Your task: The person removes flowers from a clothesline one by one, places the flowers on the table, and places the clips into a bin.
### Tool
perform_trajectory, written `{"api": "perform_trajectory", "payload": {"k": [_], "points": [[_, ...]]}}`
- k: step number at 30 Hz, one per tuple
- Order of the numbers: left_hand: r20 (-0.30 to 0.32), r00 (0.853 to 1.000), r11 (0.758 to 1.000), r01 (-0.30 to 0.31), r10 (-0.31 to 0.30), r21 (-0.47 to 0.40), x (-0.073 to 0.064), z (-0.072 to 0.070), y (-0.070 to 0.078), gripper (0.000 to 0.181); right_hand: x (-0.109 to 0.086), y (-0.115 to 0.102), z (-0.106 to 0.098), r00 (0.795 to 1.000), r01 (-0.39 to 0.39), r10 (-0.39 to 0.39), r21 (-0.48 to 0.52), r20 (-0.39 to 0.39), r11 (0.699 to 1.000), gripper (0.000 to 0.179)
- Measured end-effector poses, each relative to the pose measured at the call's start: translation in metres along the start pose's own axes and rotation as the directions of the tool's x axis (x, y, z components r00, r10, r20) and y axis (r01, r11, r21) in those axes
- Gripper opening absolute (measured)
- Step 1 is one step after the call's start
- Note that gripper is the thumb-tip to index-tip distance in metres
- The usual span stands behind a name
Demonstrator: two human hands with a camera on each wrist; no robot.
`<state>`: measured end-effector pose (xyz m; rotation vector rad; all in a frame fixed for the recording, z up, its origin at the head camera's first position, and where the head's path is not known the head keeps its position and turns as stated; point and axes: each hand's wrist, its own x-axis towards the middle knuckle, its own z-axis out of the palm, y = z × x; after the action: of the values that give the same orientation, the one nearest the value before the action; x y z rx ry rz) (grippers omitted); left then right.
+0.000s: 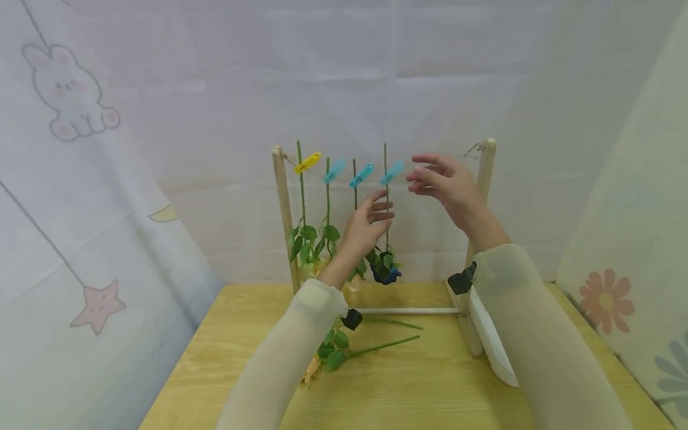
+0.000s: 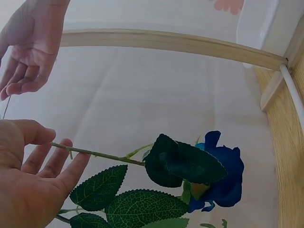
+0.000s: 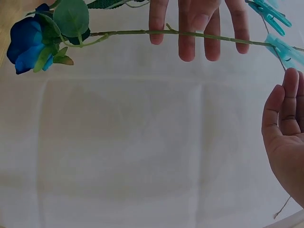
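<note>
A blue artificial rose [image 2: 223, 175] hangs head down, its green stem [image 3: 213, 37] held by a light blue clothespin [image 1: 392, 172] on a thin string. Beside that stem is my left hand [image 1: 368, 224], its fingers spread and fairly straight, with the stem crossing them in both wrist views. My right hand [image 1: 448, 185] hovers just right of the same clothespin, fingers loosely bent and holding nothing. Farther left, a yellow clothespin [image 1: 308, 162] and two more blue ones hold other upside-down stems with green leaves [image 1: 306, 236]; my left forearm partly hides their blooms.
Wooden posts [image 1: 282, 197] carry the string at both ends, joined low down by a white rod [image 1: 408, 310]. On the wooden table [image 1: 408, 394] lie loose green stems [image 1: 381, 346] and an orange bloom [image 1: 310, 370]. A white tray [image 1: 491, 340] stands by the right post.
</note>
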<state>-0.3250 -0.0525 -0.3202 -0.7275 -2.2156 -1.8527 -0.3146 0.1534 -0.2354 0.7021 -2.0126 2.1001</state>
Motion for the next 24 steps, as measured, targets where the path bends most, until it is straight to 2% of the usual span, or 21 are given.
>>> {"api": "perform_trajectory", "payload": {"k": [10, 15, 24], "points": [[-0.021, 1.0, 0.996, -0.014, 0.012, -0.089, 0.0, 0.003, -0.004, 0.055, 0.004, 0.003, 0.008, 0.999, -0.037, 0.037, -0.049, -0.001, 0.998, 0.049], [-0.032, 1.0, 0.996, -0.005, 0.002, -0.083, 0.0, 0.004, -0.002, 0.052, 0.005, 0.001, 0.009, 0.999, -0.044, 0.045, -0.067, 0.008, 0.997, 0.046], [-0.042, 0.999, 0.998, 0.008, -0.011, -0.054, 0.0, 0.005, 0.002, 0.047, 0.008, -0.005, 0.015, 0.997, -0.081, 0.081, -0.161, -0.011, 0.984, 0.049]]}}
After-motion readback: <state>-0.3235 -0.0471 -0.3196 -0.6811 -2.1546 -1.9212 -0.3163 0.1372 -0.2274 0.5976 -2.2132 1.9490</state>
